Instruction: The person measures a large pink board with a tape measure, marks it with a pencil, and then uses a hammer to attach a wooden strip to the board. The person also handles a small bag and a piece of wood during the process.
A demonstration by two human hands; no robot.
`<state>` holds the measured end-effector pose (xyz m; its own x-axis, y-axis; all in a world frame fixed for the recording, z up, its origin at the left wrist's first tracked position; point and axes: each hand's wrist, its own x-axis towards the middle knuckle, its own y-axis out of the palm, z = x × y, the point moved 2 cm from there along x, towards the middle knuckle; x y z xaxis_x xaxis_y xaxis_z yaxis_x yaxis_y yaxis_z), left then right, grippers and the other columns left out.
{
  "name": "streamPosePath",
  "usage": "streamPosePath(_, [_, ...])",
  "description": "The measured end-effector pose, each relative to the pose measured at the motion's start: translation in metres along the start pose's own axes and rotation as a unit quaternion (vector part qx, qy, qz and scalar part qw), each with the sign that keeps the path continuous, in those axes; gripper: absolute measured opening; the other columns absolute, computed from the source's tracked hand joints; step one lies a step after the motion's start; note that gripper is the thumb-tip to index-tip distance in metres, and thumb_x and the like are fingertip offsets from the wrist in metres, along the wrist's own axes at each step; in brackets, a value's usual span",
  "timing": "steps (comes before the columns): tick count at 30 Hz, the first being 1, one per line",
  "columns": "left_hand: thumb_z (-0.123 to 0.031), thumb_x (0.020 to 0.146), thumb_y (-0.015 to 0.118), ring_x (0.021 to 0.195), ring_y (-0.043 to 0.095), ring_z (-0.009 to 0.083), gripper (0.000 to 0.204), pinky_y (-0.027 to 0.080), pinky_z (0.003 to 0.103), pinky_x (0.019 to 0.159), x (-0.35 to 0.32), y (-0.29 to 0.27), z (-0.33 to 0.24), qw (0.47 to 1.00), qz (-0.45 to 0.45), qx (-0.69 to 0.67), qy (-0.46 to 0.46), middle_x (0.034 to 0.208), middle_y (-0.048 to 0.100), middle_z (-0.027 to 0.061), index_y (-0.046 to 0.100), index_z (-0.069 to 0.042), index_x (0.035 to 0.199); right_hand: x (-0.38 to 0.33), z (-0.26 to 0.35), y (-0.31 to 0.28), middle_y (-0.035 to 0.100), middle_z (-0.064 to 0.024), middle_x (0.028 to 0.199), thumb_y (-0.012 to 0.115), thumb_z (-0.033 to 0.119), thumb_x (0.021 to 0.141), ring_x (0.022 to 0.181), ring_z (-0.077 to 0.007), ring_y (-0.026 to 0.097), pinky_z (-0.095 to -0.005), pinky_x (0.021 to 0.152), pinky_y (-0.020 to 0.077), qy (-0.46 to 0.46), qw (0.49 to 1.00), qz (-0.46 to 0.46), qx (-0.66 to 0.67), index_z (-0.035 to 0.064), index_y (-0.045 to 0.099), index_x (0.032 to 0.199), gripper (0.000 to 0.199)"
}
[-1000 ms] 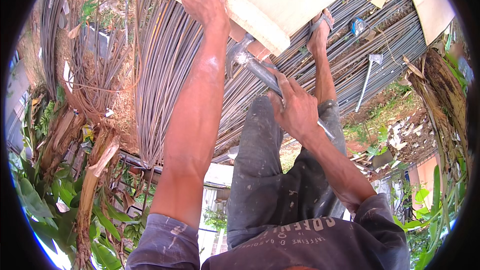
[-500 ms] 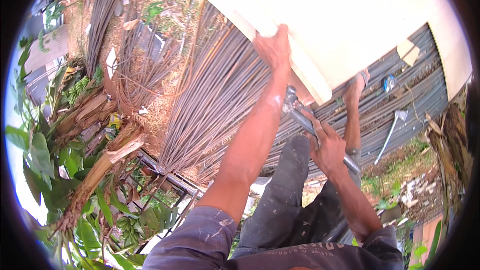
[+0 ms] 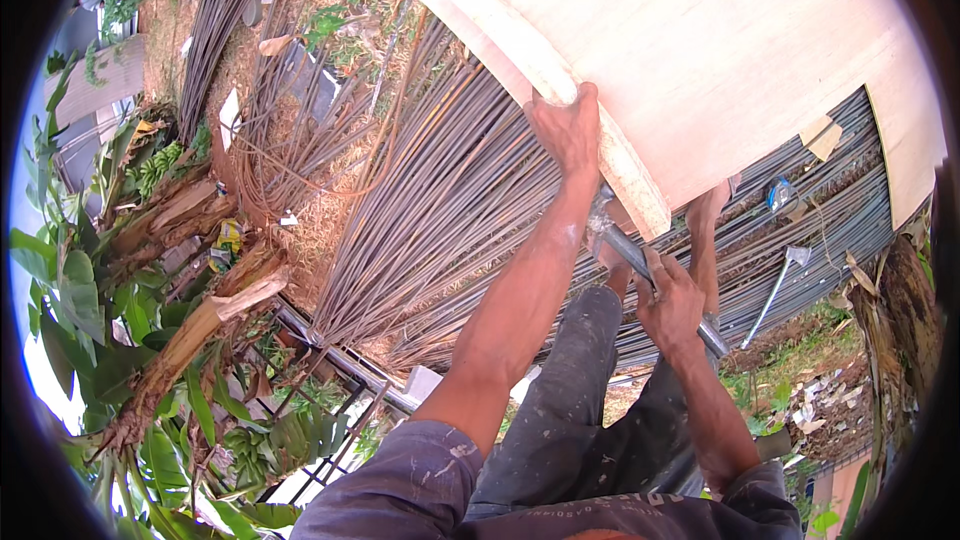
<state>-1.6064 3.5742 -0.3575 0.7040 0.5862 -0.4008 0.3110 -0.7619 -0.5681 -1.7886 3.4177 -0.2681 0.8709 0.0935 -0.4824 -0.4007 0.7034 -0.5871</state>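
Note:
My left hand (image 3: 568,130) is closed around a pale wooden batten (image 3: 632,175) that runs along the near-left edge of a large plywood sheet (image 3: 720,60). Its thumb lies on top, and the fingers underneath are hidden. Lower and to the right, my right hand (image 3: 670,305) wraps round the grey metal handle of what looks like a hammer (image 3: 628,248). The tool slants, with its knobby head end beside my left forearm, partly hidden, just below the batten's near end. My bare foot (image 3: 708,208) rests near the sheet's lower edge.
Long steel rods (image 3: 450,170) lie spread beneath the sheet. On them at right are a hatchet-like tool (image 3: 775,290), a blue object (image 3: 779,194) and a wood offcut (image 3: 821,137). Banana plants and a broken trunk (image 3: 215,320) stand left; another trunk (image 3: 900,290) is at right.
Both hands, the batten and the hammer appear slightly lower and farther right. The view has shifted a little, and the plywood is less washed out. Both grips are unchanged.

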Motion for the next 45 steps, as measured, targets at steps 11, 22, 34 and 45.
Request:
streamPosePath(11, [-0.009, 0.075, 0.066, 0.077, 0.061, 0.0274, 0.034, 0.045, 0.042, 0.077, 0.001, 0.001, -0.004, 0.997, -0.024, 0.029, 0.063, 0.085, 0.065, 0.0199, 0.061, 0.016, 0.097, -0.007, 0.001, 0.006, 0.061, -0.0102, 0.086, 0.073, 0.009, 0.076, 0.079, -0.0302, 0.064, -0.0429, 0.065, 0.0526, 0.000, 1.000, -0.004, 0.014, 0.0093, 0.061, 0.127, 0.053])
streamPosePath(22, [-0.028, 0.078, 0.078, 0.085, 0.063, 0.0288, 0.053, 0.049, 0.041, 0.080, 0.004, -0.007, -0.012, 0.998, 0.067, -0.001, -0.008, 0.094, 0.065, 0.0225, 0.060, 0.014, 0.105, -0.026, 0.002, 0.009, 0.066, -0.0145, 0.096, 0.069, 0.008, 0.081, 0.083, -0.0327, 0.067, -0.0415, 0.071, 0.0539, 0.004, 0.998, -0.030, 0.056, 0.0048, 0.064, 0.121, 0.040])
streamPosePath(34, [-0.051, 0.064, 0.086, 0.097, 0.063, 0.0381, 0.094, 0.055, 0.044, 0.082, -0.003, -0.019, -0.025, 0.997, 0.058, 0.002, -0.052, 0.113, 0.050, 0.0257, 0.045, 0.011, 0.122, -0.070, -0.017, -0.007, 0.058, -0.0033, 0.080, 0.070, 0.022, 0.090, 0.073, -0.0110, 0.050, -0.0284, 0.066, 0.0430, 0.093, 0.983, 0.003, 0.161, -0.0023, 0.062, 0.104, 0.030])
streamPosePath(45, [-0.041, 0.098, 0.047, 0.105, 0.059, 0.0435, 0.060, 0.049, 0.052, 0.087, 0.027, -0.073, 0.019, 0.989, -0.032, 0.124, 0.076, 0.124, 0.051, 0.0293, 0.041, 0.001, 0.140, -0.074, 0.000, -0.016, 0.049, 0.0022, 0.067, 0.063, 0.023, 0.096, 0.052, -0.0045, 0.045, -0.0212, 0.046, 0.0355, 0.222, 0.891, -0.124, 0.375, 0.0058, 0.054, 0.090, 0.020])
